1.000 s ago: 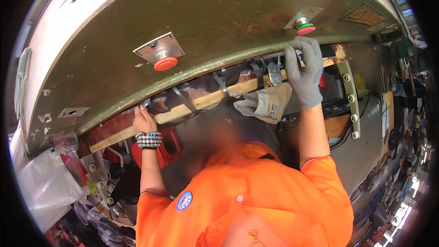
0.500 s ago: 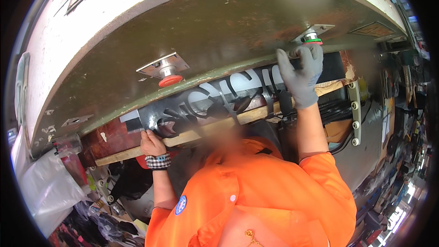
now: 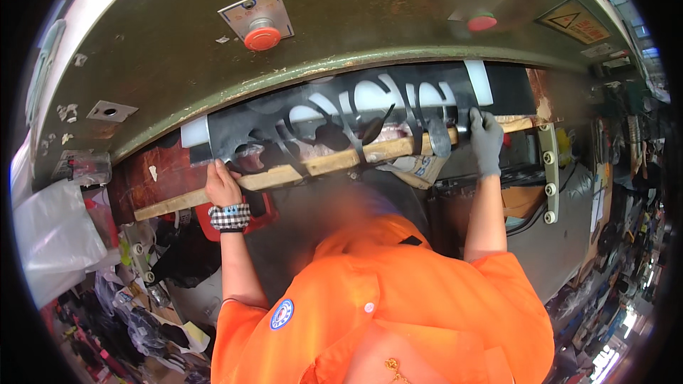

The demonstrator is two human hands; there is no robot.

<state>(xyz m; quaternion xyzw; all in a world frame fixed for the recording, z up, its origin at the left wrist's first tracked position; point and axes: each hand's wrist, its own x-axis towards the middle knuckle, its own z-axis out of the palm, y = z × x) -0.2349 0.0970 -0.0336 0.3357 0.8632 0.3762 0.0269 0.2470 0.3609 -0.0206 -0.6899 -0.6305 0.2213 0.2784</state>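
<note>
A black sheet (image 3: 242,128) with curved cut-outs lies under the machine's front, its loose strips hanging over a wooden bar (image 3: 327,164). White shows through several of its openings. My left hand (image 3: 223,183), bare with a checked band at the wrist, grips the sheet's lower left corner with its fingers closed. At the sheet's lower right edge, my right hand (image 3: 486,141) in a grey glove pinches the border between thumb and fingers. Part of each grip is hidden.
Above the sheet stands the green machine front (image 3: 356,21) with a red push button (image 3: 262,38) at left and another red button (image 3: 482,23) at right. Clear plastic bags (image 3: 57,231) hang at the left. A roller rail (image 3: 550,178) juts out at the right.
My right hand has come down from beside the right push button to the sheet's right edge and closed there. My left hand stays at the left corner. The view has shifted.
</note>
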